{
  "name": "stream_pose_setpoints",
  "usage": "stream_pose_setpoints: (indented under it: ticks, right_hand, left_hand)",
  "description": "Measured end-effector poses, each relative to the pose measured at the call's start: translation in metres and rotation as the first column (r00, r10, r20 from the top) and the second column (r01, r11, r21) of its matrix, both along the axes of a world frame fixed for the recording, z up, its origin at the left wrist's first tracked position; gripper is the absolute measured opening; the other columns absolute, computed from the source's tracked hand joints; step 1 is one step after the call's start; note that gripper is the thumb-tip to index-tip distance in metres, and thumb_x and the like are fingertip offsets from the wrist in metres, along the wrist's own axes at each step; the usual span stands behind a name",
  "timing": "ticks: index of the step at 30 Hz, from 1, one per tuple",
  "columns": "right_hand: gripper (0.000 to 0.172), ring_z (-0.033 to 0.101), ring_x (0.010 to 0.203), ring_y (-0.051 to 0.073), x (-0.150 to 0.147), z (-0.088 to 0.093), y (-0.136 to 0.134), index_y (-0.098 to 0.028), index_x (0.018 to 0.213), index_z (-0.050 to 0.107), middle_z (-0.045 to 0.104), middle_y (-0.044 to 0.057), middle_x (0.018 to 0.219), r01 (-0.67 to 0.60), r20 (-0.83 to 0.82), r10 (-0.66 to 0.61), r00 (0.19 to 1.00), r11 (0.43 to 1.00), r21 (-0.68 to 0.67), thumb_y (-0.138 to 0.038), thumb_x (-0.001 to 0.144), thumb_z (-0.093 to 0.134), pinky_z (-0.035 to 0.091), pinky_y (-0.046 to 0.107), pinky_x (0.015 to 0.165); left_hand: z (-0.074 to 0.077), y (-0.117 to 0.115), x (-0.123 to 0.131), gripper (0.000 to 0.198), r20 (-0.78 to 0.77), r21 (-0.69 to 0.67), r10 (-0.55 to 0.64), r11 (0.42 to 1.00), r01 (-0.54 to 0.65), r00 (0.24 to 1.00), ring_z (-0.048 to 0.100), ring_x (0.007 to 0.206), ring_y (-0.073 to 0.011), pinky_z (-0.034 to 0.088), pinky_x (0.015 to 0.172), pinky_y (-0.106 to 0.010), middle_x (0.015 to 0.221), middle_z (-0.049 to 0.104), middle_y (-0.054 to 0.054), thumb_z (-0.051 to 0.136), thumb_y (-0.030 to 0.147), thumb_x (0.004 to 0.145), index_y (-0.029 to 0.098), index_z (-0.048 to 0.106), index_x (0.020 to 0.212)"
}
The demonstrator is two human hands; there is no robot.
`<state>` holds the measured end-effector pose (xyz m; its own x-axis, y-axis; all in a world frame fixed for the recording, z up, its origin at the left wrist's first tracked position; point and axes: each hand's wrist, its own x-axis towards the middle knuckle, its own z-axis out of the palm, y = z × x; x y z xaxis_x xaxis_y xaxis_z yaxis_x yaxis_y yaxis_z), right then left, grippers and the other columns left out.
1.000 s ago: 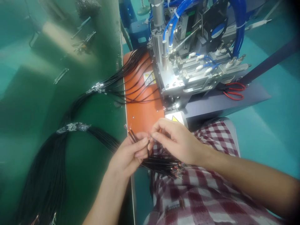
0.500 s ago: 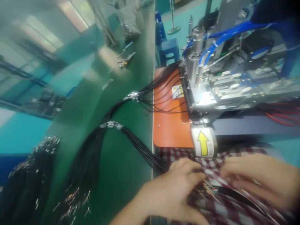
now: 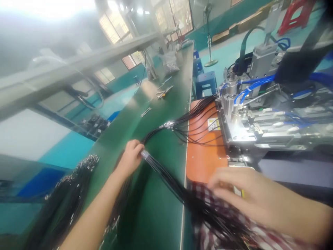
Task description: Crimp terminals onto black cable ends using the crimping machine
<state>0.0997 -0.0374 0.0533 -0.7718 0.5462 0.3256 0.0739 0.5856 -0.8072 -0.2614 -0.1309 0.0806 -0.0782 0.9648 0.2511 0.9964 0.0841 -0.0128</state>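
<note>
My left hand (image 3: 132, 154) reaches over the green bench and is closed around a bundle of black cables (image 3: 166, 175) beside its clear wrap. From there the bundle slants down to the right, over the bench edge and onto the checked cloth across my lap (image 3: 215, 201). My right hand (image 3: 234, 187), somewhat blurred, hovers above the lap near the orange plate's front corner. Its fingers are curled but apart from the thumb, with nothing visible between them. A second wrapped cable bundle (image 3: 169, 125) lies beyond my left hand, its strands fanning out toward the machine.
The machine (image 3: 241, 128) with blue air hoses stands at the right, behind an orange plate (image 3: 205, 163). More black cables (image 3: 70, 198) with shiny ends hang along the bench's left side. Tools (image 3: 165, 92) and a clear bag (image 3: 169, 62) lie farther up the green bench (image 3: 156, 208).
My left hand has moved from the lap to the bench and closed on the cable bundle. The bundle has shifted toward my lap. My right hand has moved left, and the view has tilted up.
</note>
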Motion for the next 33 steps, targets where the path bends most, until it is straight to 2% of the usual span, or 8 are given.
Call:
stream_pose_setpoints:
  ticks: [7, 11, 15, 19, 22, 24, 29, 33]
  right_hand:
    - [0.037, 0.062, 0.069, 0.018, -0.116, 0.04, -0.021, -0.018, 0.099, 0.068, 0.071, 0.005, 0.087, -0.114, -0.029, 0.114, 0.993, 0.993, -0.019, -0.051, 0.082, 0.064, 0.038, 0.028, 0.058]
    - [0.029, 0.054, 0.06, 0.013, -0.132, 0.036, -0.037, -0.018, 0.07, 0.063, 0.066, 0.0, 0.068, -0.113, -0.134, 0.155, 0.979, 0.955, 0.273, -0.02, 0.093, 0.046, 0.028, 0.029, 0.056]
    - [0.024, 0.049, 0.056, 0.015, -0.126, 0.031, -0.037, -0.017, 0.066, 0.059, 0.062, 0.003, 0.065, 0.005, -0.23, 0.156, 0.961, 0.817, 0.577, -0.012, 0.086, 0.045, 0.023, 0.033, 0.056]
    - [0.024, 0.054, 0.059, 0.013, -0.118, 0.036, -0.038, -0.018, 0.074, 0.063, 0.067, 0.001, 0.071, 0.032, -0.215, 0.026, 0.976, 0.965, 0.259, -0.02, 0.092, 0.047, 0.026, 0.03, 0.056]
    - [0.017, 0.056, 0.06, 0.013, -0.117, 0.036, -0.044, -0.021, 0.073, 0.065, 0.069, -0.003, 0.072, 0.034, -0.134, -0.031, 0.99, 0.999, 0.025, -0.025, 0.089, 0.057, 0.027, 0.028, 0.055]
    - [0.021, 0.054, 0.059, 0.013, -0.118, 0.034, -0.047, -0.02, 0.069, 0.063, 0.067, -0.001, 0.068, 0.084, -0.184, -0.054, 0.981, 0.984, 0.158, -0.022, 0.089, 0.055, 0.025, 0.029, 0.057]
    - [0.025, 0.046, 0.056, 0.014, -0.124, 0.03, -0.045, -0.017, 0.065, 0.056, 0.058, 0.003, 0.063, 0.228, -0.348, -0.019, 0.937, 0.788, 0.572, -0.011, 0.086, 0.046, 0.023, 0.033, 0.058]
    - [0.02, 0.051, 0.063, 0.014, -0.128, 0.035, -0.039, -0.018, 0.073, 0.056, 0.061, 0.001, 0.07, 0.124, -0.356, -0.077, 0.931, 0.986, 0.111, -0.017, 0.09, 0.045, 0.032, 0.029, 0.061]
  left_hand:
    - [0.053, -0.05, 0.062, 0.041, -0.204, 0.17, -0.11, 0.975, 0.146, 0.973, 0.051, 0.1, -0.0243, 0.044, 0.088, -0.042, 0.102, 0.056, -0.009, 0.044, -0.006, 0.069, 0.02, 0.05, 0.101]
    - [0.056, -0.057, 0.079, 0.041, -0.214, 0.249, -0.135, 0.95, 0.187, 0.968, 0.053, 0.095, -0.0228, 0.045, 0.083, -0.039, 0.097, 0.056, -0.007, 0.043, -0.007, 0.07, 0.021, 0.048, 0.1]
    - [0.053, -0.059, 0.085, 0.044, -0.167, 0.242, -0.109, 0.959, 0.148, 0.98, 0.054, 0.096, -0.0223, 0.045, 0.083, -0.038, 0.098, 0.056, -0.007, 0.041, -0.008, 0.068, 0.021, 0.05, 0.1]
    - [0.049, -0.058, 0.088, 0.047, -0.063, 0.268, -0.045, 0.962, 0.06, 0.997, 0.056, 0.092, -0.0201, 0.047, 0.079, -0.033, 0.098, 0.058, -0.005, 0.046, -0.005, 0.068, 0.022, 0.05, 0.107]
    - [0.047, -0.056, 0.093, 0.046, 0.033, 0.302, 0.04, 0.952, -0.048, 0.999, 0.057, 0.089, -0.0195, 0.048, 0.074, -0.031, 0.096, 0.058, -0.004, 0.049, -0.001, 0.067, 0.022, 0.048, 0.106]
    - [0.048, -0.055, 0.095, 0.046, 0.046, 0.301, 0.054, 0.951, -0.066, 0.997, 0.058, 0.089, -0.0196, 0.048, 0.075, -0.031, 0.096, 0.057, -0.004, 0.048, -0.001, 0.065, 0.023, 0.048, 0.104]
    - [0.051, -0.049, 0.097, 0.05, 0.086, 0.306, 0.07, 0.947, -0.094, 0.994, 0.059, 0.089, -0.0198, 0.047, 0.077, -0.034, 0.095, 0.058, -0.003, 0.046, 0.0, 0.065, 0.023, 0.047, 0.11]
    - [0.053, -0.044, 0.095, 0.055, 0.148, 0.306, 0.086, 0.943, -0.128, 0.985, 0.06, 0.09, -0.0199, 0.047, 0.079, -0.035, 0.096, 0.06, -0.003, 0.05, 0.003, 0.069, 0.023, 0.043, 0.12]
